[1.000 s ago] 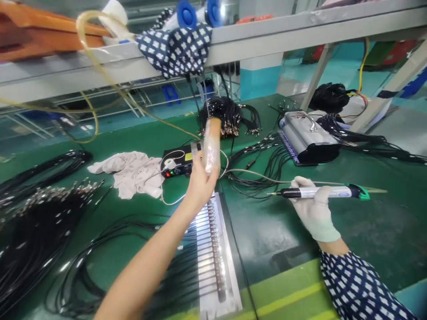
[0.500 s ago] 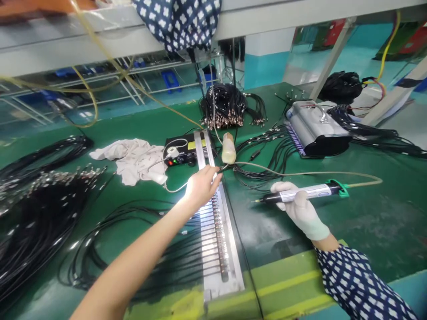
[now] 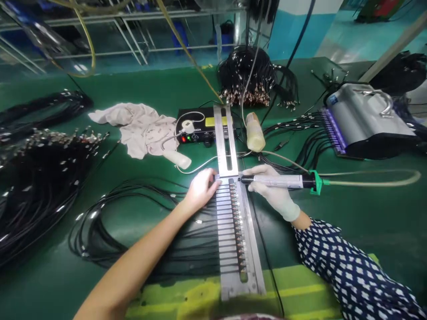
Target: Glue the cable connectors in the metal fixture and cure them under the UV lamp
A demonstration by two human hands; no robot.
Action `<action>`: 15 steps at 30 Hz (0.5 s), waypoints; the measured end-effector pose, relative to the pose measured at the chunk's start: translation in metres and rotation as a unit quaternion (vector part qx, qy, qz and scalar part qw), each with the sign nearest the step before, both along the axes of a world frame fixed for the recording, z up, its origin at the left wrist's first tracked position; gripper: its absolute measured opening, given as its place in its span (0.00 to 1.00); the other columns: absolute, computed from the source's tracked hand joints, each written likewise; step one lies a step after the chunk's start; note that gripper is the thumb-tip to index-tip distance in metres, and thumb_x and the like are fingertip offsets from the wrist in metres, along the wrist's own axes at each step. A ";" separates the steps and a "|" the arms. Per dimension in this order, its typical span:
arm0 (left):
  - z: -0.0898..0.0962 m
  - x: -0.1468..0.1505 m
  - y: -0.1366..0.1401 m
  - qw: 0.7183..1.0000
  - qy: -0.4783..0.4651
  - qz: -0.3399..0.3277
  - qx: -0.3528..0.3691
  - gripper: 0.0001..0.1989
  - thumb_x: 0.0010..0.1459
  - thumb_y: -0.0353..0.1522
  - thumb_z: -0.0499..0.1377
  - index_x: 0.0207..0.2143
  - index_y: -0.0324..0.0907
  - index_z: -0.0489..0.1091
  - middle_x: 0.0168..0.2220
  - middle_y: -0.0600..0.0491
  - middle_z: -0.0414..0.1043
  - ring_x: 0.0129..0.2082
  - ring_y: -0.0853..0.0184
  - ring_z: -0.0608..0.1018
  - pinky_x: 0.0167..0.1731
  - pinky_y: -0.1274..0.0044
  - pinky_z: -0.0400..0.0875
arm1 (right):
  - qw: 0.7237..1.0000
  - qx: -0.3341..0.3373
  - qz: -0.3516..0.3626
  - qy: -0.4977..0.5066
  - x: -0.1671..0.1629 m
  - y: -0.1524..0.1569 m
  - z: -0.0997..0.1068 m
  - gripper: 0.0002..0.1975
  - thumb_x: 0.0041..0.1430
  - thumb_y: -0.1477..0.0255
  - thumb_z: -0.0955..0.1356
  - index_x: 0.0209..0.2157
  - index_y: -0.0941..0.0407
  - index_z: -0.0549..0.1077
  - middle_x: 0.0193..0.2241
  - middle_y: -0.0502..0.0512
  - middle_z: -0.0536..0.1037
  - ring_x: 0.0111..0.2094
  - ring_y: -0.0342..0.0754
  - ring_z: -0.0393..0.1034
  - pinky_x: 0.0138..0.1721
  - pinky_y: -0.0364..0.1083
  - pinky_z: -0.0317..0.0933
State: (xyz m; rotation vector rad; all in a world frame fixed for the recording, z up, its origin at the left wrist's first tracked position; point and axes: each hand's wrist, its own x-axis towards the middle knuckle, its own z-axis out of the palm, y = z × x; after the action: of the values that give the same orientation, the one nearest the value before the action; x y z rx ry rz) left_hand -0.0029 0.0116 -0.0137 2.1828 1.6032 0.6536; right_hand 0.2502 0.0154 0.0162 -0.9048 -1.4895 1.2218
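Observation:
My gloved right hand (image 3: 271, 191) is closed round a dispensing syringe (image 3: 283, 181) with a white label, a black front end and a green cap at the hose end. The syringe lies nearly level, its tip by the upper right edge of a long metal fixture (image 3: 256, 271). Across the fixture runs a row of thin black cables (image 3: 200, 242), their metal ends lined up along its slot. My bare left hand (image 3: 200, 189) is at the fixture's left edge by the topmost cables, fingers bent and closed; what they pinch is hidden. Beyond, a slotted metal bar (image 3: 219, 146) adjoins the fixture.
Behind the bar stands a black controller box (image 3: 196, 126) with lit indicators. A crumpled cloth (image 3: 136, 129) and cable bundles (image 3: 43, 191) lie left. A yellowish bottle (image 3: 255, 133), more cables (image 3: 248, 71) and a silver machine (image 3: 370, 118) stand at back and right.
My right hand has brought the syringe left, from beside the fixture to its upper edge. My left hand has drawn back from atop the bar to the fixture's left edge. The view has tilted down.

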 end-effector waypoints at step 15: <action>0.013 -0.002 -0.006 0.999 -0.012 -0.011 -0.051 0.17 0.63 0.45 0.56 0.46 0.41 0.67 0.34 0.52 0.66 0.36 0.63 0.69 0.39 0.70 0.63 | 0.964 0.234 0.035 -0.121 0.003 -0.003 -0.004 0.17 0.52 0.81 0.72 0.44 0.53 0.75 0.44 0.56 0.80 0.41 0.50 0.78 0.41 0.49 0.76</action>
State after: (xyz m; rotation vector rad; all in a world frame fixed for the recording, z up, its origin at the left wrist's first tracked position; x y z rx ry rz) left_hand -0.0046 0.0057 -0.0010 2.1083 1.5642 0.5768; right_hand 0.2534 0.0125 0.0125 -0.6983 -1.9153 0.7695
